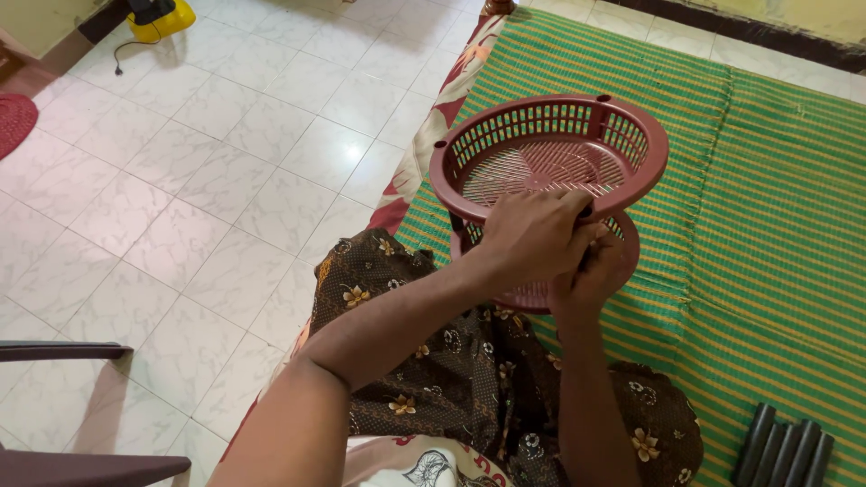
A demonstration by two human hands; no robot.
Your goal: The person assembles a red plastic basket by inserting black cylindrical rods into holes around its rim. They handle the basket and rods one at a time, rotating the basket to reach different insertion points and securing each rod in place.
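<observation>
Head view: left hand (532, 236) and right hand (591, 271) both grip the stacked baskets (550, 153); the tilted top one could slip off.

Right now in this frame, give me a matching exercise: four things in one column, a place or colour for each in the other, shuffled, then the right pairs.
Things:
1. upper basket
2. dark tubes
3. yellow object
4. round red mat

Places:
A. top left, on the white tiled floor
B. left edge of the view
C. gripped at its near rim by both hands, left hand over right hand
D. bottom right, lying on the green striped mat

Pairs: 1-C, 2-D, 3-A, 4-B
</observation>
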